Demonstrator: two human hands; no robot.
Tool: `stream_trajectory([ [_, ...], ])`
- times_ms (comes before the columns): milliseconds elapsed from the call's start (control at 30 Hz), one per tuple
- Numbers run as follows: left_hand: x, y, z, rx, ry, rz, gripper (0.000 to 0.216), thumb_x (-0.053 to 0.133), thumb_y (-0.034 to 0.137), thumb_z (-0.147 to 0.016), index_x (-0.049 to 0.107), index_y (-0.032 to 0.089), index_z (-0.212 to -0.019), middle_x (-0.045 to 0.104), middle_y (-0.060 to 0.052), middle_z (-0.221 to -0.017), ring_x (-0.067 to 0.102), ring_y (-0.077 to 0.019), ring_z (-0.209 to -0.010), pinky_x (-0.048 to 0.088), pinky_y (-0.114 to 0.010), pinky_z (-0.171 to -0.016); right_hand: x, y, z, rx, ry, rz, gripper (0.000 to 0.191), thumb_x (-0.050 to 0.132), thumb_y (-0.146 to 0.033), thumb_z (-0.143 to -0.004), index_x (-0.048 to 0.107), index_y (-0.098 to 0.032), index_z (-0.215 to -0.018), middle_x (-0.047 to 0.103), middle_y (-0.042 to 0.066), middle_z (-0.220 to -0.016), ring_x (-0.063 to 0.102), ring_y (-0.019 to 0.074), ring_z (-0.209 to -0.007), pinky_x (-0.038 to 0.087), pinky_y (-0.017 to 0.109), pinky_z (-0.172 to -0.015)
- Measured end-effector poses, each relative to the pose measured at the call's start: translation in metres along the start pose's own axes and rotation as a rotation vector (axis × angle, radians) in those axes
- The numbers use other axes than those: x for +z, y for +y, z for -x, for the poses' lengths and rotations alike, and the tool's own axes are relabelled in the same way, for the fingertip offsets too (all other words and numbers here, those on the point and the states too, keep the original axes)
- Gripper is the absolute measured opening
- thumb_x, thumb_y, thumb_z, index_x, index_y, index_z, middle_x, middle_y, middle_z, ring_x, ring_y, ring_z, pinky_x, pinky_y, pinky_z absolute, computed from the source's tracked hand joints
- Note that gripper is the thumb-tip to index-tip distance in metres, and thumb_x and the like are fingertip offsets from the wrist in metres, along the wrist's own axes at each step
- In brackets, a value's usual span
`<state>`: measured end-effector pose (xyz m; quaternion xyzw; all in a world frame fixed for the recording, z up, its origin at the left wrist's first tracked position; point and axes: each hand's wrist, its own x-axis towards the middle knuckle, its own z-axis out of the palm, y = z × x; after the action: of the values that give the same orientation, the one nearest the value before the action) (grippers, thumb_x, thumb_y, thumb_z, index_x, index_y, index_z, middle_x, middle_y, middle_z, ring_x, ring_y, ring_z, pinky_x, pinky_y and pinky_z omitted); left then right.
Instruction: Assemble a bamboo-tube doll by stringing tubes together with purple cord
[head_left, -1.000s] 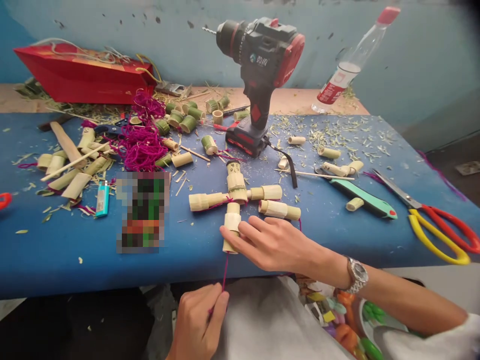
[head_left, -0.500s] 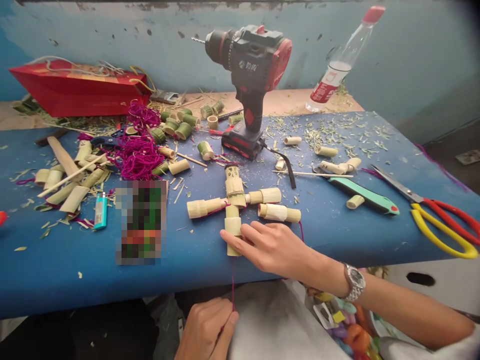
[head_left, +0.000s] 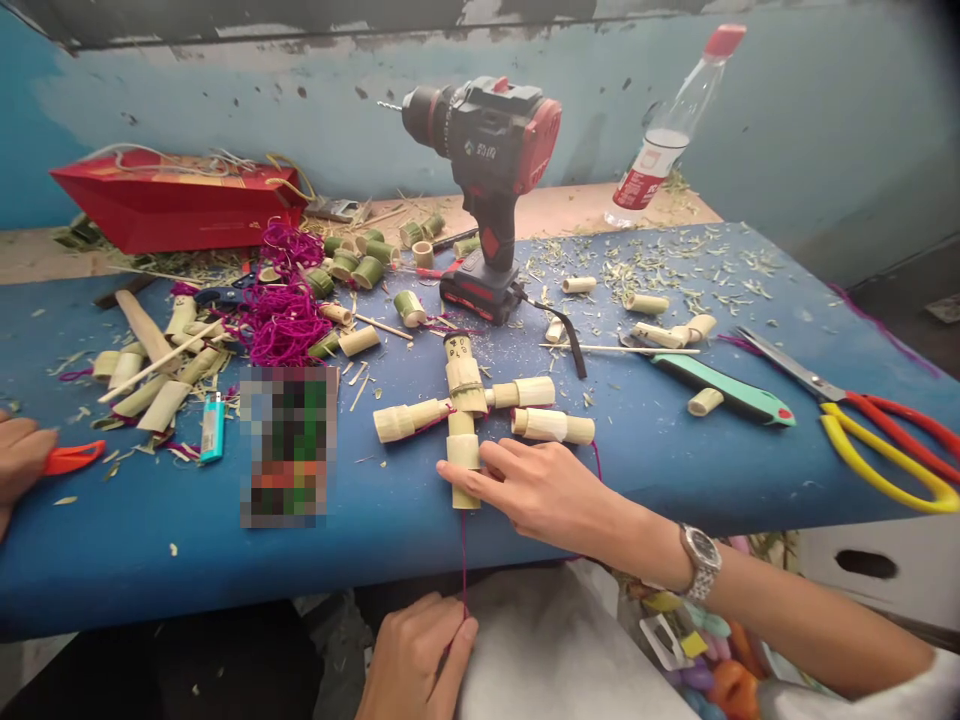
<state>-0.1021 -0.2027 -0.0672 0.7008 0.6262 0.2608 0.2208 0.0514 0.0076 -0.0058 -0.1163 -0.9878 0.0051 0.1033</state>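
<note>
A figure of bamboo tubes [head_left: 463,395] lies on the blue table top, with crossing tube arms bound by cord and a small face drawn on its top tube. My right hand [head_left: 547,490] rests flat across its lower tube, fingers spread, with a wristwatch [head_left: 701,562] on that wrist. A purple thread [head_left: 463,560] runs down from the figure over the table edge. My left hand [head_left: 416,660] pinches that thread below the edge, in front of my white clothing. The thread's end is hidden inside those fingers.
A cordless drill [head_left: 487,170] stands behind the figure, among bamboo pieces and shavings. Magenta yarn [head_left: 281,335], a lighter [head_left: 212,428], a pixelated patch [head_left: 289,445], a green knife [head_left: 720,395] and scissors [head_left: 877,440] lie about. Another person's hand [head_left: 22,460] is at the left edge, beside a red-orange handle [head_left: 73,458].
The view has tilted and shifted. My left hand has moved slightly right along the thread. Another person's hand has entered at the left edge, and the red-orange handle has moved rightward.
</note>
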Motion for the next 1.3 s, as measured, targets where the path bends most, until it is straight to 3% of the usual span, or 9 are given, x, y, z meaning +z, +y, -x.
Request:
stream_trajectory([
  [133, 0.000, -0.008, 0.005, -0.006, 0.030, -0.081, 0.032, 0.044, 0.042, -0.108, 0.070, 0.023, -0.107, 0.076, 0.001, -0.081, 0.073, -0.0159, -0.067, 0.054, -0.027, -0.059, -0.008, 0.005, 0.003, -0.031, 0.012, -0.049, 0.063, 0.042, -0.005, -0.099, 0.036, -0.021, -0.160, 0.062, 0.003, -0.091, 0.051, 0.0159, -0.071, 0.024, 0.031, -0.054],
  [200, -0.004, -0.013, 0.011, 0.014, 0.060, -0.185, 0.034, 0.048, 0.046, -0.107, 0.070, 0.025, -0.121, 0.080, 0.000, -0.092, 0.076, -0.0180, -0.075, 0.058, -0.029, -0.065, -0.013, 0.005, 0.012, -0.021, 0.119, -0.122, 0.059, 0.040, -0.004, -0.098, 0.040, -0.017, -0.156, 0.061, 0.000, -0.084, 0.050, 0.0147, -0.065, 0.027, 0.031, -0.054],
  [367, -0.029, -0.003, 0.022, -0.007, 0.207, -0.410, 0.024, 0.056, 0.037, -0.105, 0.075, 0.024, -0.111, 0.080, -0.003, -0.106, 0.073, -0.0232, -0.094, 0.055, -0.036, -0.085, -0.010, -0.026, 0.051, 0.232, 0.453, -0.438, 0.014, 0.050, -0.013, -0.100, 0.063, -0.017, -0.103, 0.059, -0.003, -0.069, 0.048, 0.0098, -0.055, 0.031, 0.027, -0.054],
  [500, -0.050, 0.019, -0.001, -0.005, 0.415, -0.401, 0.018, 0.068, 0.015, -0.097, 0.073, 0.020, -0.113, 0.075, -0.004, -0.099, 0.066, -0.0191, -0.089, 0.051, -0.032, -0.088, 0.015, -0.072, 0.065, 0.436, 0.353, -0.631, 0.020, 0.050, -0.016, -0.103, 0.068, -0.018, -0.093, 0.065, -0.003, -0.067, 0.055, 0.0087, -0.051, 0.032, 0.025, -0.052],
  [600, -0.061, 0.026, -0.038, 0.087, 0.449, -0.407, 0.034, 0.073, 0.014, -0.093, 0.067, 0.020, -0.126, 0.072, -0.009, -0.118, 0.065, -0.0220, -0.104, 0.053, -0.035, -0.095, 0.031, -0.094, 0.058, 0.542, 0.441, -0.574, 0.022, 0.054, -0.021, -0.105, 0.066, -0.017, -0.088, 0.065, -0.002, -0.064, 0.058, 0.0096, -0.049, 0.032, 0.026, -0.050],
  [767, -0.077, 0.015, -0.089, 0.262, 0.294, -0.401, 0.045, 0.072, 0.023, -0.096, 0.058, 0.020, -0.139, 0.062, -0.013, -0.141, 0.060, -0.0258, -0.122, 0.051, -0.042, -0.107, 0.031, -0.099, 0.033, 0.625, 0.516, -0.330, 0.026, 0.061, -0.037, -0.107, 0.067, -0.013, -0.097, 0.060, -0.003, -0.056, 0.057, 0.0102, -0.043, 0.030, 0.027, -0.047],
  [967, -0.074, -0.004, -0.102, 0.317, 0.229, -0.279, 0.049, 0.066, 0.020, -0.099, 0.052, 0.019, -0.146, 0.061, -0.013, -0.142, 0.060, -0.0236, -0.124, 0.051, -0.039, -0.108, 0.030, -0.099, 0.015, 0.617, 0.552, -0.220, 0.022, 0.053, -0.027, -0.111, 0.067, -0.014, -0.100, 0.060, -0.005, -0.056, 0.058, 0.0086, -0.043, 0.026, 0.029, -0.047],
  [1167, -0.070, -0.012, -0.104, 0.334, 0.263, -0.243, 0.041, 0.068, 0.019, -0.098, 0.059, 0.020, -0.138, 0.063, -0.011, -0.139, 0.061, -0.0237, -0.117, 0.051, -0.038, -0.104, 0.034, -0.110, 0.009, 0.742, 0.576, -0.394, 0.014, 0.056, -0.015, -0.104, 0.061, -0.018, -0.092, 0.055, -0.009, -0.055, 0.048, 0.0057, -0.043, 0.026, 0.025, -0.050],
  [1300, -0.069, -0.015, -0.104, 0.345, 0.286, -0.257, 0.042, 0.068, 0.018, -0.098, 0.059, 0.019, -0.139, 0.065, -0.011, -0.138, 0.063, -0.0230, -0.110, 0.051, -0.038, -0.101, 0.029, -0.121, 0.009, 0.865, 0.346, -0.882, 0.010, 0.051, -0.019, -0.104, 0.051, -0.021, -0.094, 0.045, -0.013, -0.050, 0.034, 0.0053, -0.040, 0.025, 0.021, -0.048],
])
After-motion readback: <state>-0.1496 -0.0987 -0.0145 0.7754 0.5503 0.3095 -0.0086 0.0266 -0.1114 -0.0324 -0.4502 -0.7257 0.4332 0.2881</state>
